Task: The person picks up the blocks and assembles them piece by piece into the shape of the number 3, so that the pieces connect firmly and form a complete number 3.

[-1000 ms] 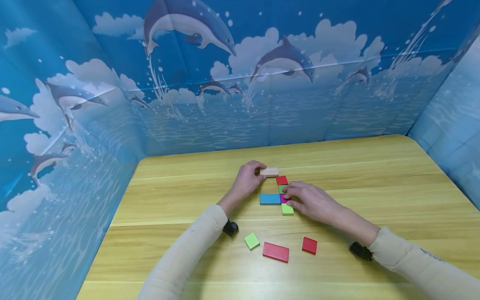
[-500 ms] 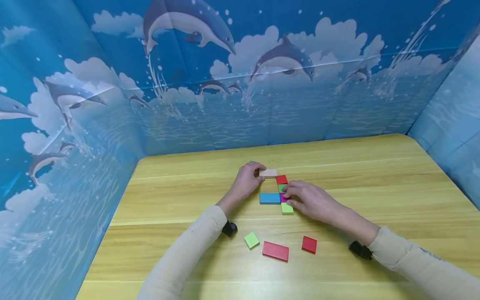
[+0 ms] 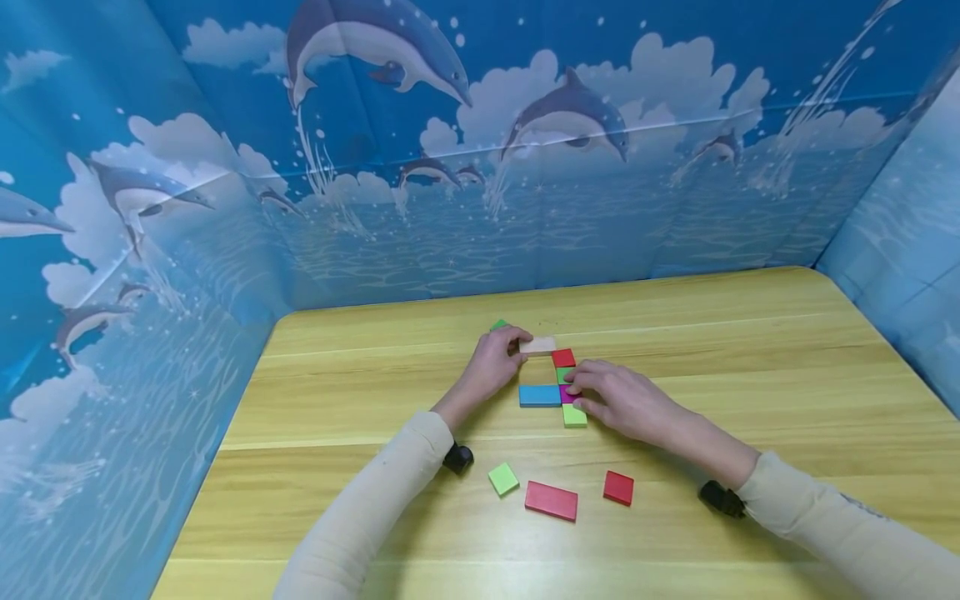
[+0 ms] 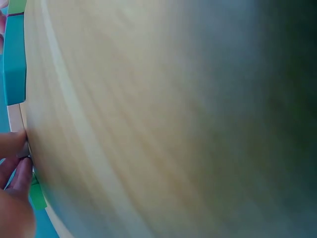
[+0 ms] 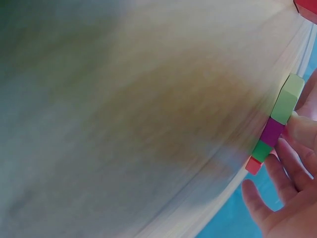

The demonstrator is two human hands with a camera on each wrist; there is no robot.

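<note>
My left hand [image 3: 493,360] pinches the left end of a pale wooden block [image 3: 539,344] between thumb and fingers, low over the far part of the table. The block's right end lies by the corner of a red square block [image 3: 563,358]. Below that red one, a column runs toward me: green [image 3: 563,376], purple block [image 3: 567,394], light green block [image 3: 574,416]. A blue rectangular block [image 3: 540,396] sits against the purple one's left side. Fingertips of my right hand [image 3: 626,398] touch the column's right side around the purple block [image 5: 272,132]; its fingers are loosely spread.
Nearer to me lie a loose light green square block [image 3: 503,480], a dark pink rectangular block [image 3: 551,501] and a red square block [image 3: 618,488]. Another green block [image 3: 498,324] shows just behind my left hand. A dolphin-print curtain [image 3: 480,225] stands beyond the table's far edge.
My left hand has shifted slightly left with the pale block, and the green block behind it shows more. The right hand stays at the column.
</note>
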